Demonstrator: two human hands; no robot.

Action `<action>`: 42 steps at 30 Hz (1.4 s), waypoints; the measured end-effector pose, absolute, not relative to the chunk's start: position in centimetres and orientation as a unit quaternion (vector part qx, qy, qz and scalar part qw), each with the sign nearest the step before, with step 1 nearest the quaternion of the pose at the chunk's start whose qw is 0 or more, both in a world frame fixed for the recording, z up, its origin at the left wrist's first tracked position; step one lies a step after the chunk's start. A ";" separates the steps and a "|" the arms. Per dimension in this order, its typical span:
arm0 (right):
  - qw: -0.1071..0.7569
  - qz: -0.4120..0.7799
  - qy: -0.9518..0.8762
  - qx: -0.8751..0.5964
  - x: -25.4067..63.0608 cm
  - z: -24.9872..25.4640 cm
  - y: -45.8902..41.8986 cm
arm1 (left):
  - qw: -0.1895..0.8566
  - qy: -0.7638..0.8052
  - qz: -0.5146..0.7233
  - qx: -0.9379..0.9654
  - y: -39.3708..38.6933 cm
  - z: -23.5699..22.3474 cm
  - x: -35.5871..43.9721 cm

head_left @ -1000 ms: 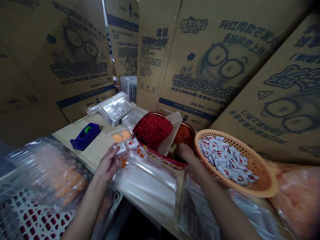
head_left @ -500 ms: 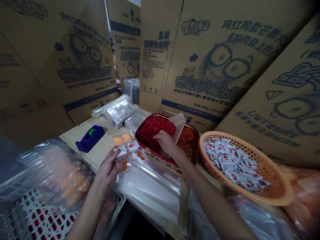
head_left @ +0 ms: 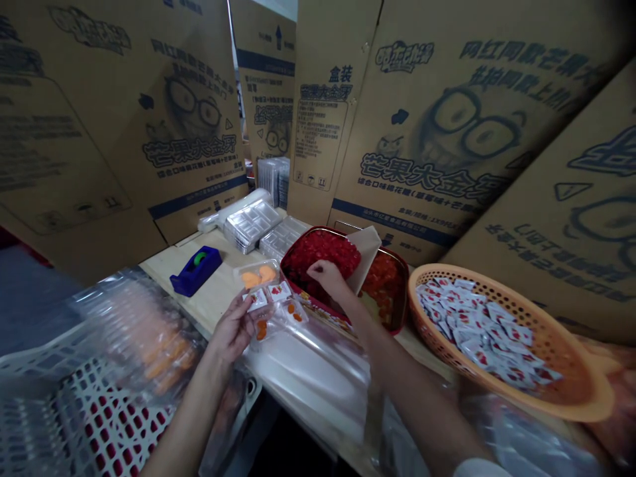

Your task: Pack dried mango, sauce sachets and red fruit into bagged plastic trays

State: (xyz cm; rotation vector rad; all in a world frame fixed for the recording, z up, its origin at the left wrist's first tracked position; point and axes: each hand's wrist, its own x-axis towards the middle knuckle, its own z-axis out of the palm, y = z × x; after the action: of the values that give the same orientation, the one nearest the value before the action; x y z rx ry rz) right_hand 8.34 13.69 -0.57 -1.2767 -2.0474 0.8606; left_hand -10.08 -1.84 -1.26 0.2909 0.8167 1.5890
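My left hand (head_left: 232, 334) grips the near left edge of a clear plastic compartment tray (head_left: 243, 270), thumb on top. In the tray lie orange shaped pieces (head_left: 259, 275) at the far end, white sachets with red print (head_left: 279, 291) in the middle, and small dark-orange pieces (head_left: 294, 313) in the near compartments. Over the left part of a red tin (head_left: 402, 311), my right hand (head_left: 328, 276) has its fingertips pinched together just above a heap of small red pieces (head_left: 322, 248). Whatever is between those fingertips is too small to make out.
A cardboard divider (head_left: 366, 248) splits the tin, with orange-red pieces (head_left: 387, 278) on its right. An orange basket (head_left: 497, 278) of sachets stands right. Left are a blue tape dispenser (head_left: 196, 270), stacked clear trays (head_left: 251, 222) and a white crate (head_left: 114, 424). Large cartons (head_left: 318, 99) wall the back.
The view has swung slightly left, so everything sits further right. My right hand has shifted a little left over the red pieces, fingers still pinched. My left hand keeps its hold on the tray.
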 end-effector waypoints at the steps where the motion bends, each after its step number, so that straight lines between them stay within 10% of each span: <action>1: 0.294 0.340 -0.755 -0.476 8.7 0.1 13.1 | 0.621 0.354 0.688 0.126 -1.9 -1.1 -9.9; 6: 0.294 0.487 -0.753 -0.332 10.1 3.6 7.2 | 0.639 0.344 0.676 0.132 -2.0 -0.6 -8.2; 13: 0.205 0.349 -0.887 -0.224 10.7 5.1 0.6 | 0.675 0.323 0.647 0.151 -2.8 -0.4 -5.6; 23: 0.458 0.164 -0.663 -0.568 20.0 0.0 -4.0 | 0.709 0.339 0.600 0.148 -4.2 -0.3 -3.1; 33: 0.222 -0.012 -0.654 -0.723 25.2 -7.9 -4.0 | 0.732 0.362 0.554 0.163 -5.7 -0.5 -1.7; 42: 0.206 -0.009 -0.641 -0.739 25.1 -7.4 -3.7 | 0.731 0.364 0.552 0.169 -6.4 -0.5 -1.4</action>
State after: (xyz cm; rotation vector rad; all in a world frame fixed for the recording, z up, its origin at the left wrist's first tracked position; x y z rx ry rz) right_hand 25.15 -3.71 -7.36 -2.0586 -1.7873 -0.0245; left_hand -1.45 -6.39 -0.48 0.3714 0.8022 1.2141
